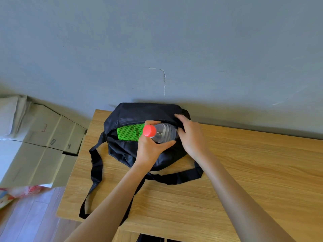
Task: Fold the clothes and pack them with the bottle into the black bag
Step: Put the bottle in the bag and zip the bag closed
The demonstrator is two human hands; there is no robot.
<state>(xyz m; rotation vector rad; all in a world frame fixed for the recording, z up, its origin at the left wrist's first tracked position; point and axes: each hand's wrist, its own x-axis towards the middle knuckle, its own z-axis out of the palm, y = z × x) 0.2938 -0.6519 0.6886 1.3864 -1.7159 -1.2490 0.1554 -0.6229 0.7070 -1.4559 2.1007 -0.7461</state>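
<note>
The left hand [150,147] wraps its fingers and thumb round the neck end of a clear plastic bottle [164,132], just below its red cap [149,131], with the forearm reaching up from the near edge of the table. The bottle lies tilted, cap toward the left and its lower part pushed into the opening of the black bag [139,112]. The right hand [191,135] grips the bag's fabric at the right end of the opening, fingers curled over the rim and thumb beside the bottle, the arm stretched out from the lower right. Inside the opening, left of the bottle, a bright green mesh garment [129,132] shows. The bag sits near the far left corner of the wooden table [253,163], against the grey wall [157,41], its black straps [95,165] trailing toward the left and near edges. Cardboard boxes [45,137] stand on the floor left of the table.
</note>
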